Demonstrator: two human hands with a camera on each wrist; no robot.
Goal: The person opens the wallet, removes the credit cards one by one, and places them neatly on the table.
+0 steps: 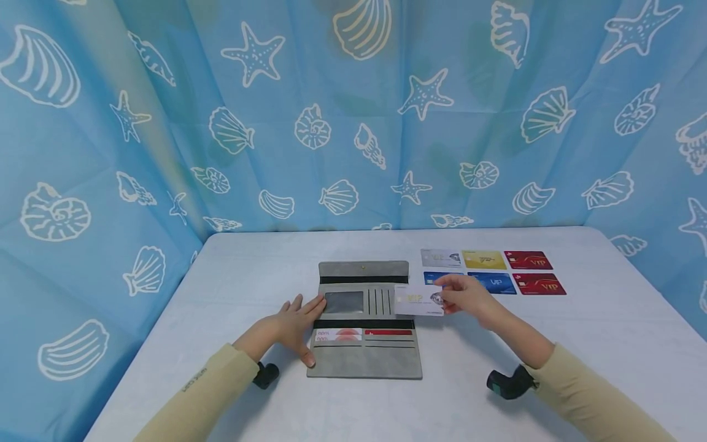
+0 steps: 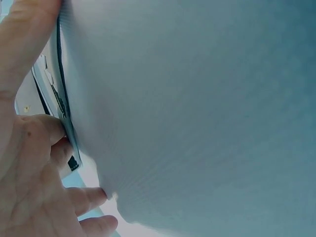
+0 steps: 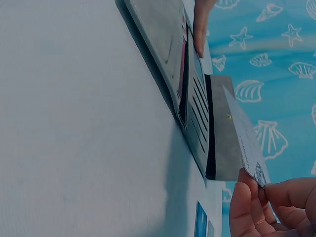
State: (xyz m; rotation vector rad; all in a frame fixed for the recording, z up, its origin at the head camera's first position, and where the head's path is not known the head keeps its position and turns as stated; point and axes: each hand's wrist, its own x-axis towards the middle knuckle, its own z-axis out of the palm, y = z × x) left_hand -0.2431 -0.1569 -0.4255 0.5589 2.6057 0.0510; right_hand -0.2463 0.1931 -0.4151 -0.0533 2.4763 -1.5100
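A grey wallet [image 1: 364, 363] lies unfolded on the table, with a window pocket and several card slots. Two cards show in its lower slots: a pink-and-white card [image 1: 338, 334] and a red card [image 1: 388, 333]. My left hand [image 1: 293, 325] rests with spread fingers on the wallet's left edge. Between thumb and fingers, my right hand [image 1: 468, 299] pinches a silvery-white VIP card [image 1: 418, 301] by its right end. The card is over the right side of the wallet's upper slots; in the right wrist view it is raised above the wallet [image 3: 197, 106] and tilted.
Behind the right hand, cards lie in two rows: silver [image 1: 440, 258], gold [image 1: 484, 260] and red [image 1: 528, 260] at the back, blue cards [image 1: 493, 283] and another red one [image 1: 540, 284] in front. A blue shell-patterned curtain [image 1: 353, 123] hangs behind the white table [image 1: 475, 405].
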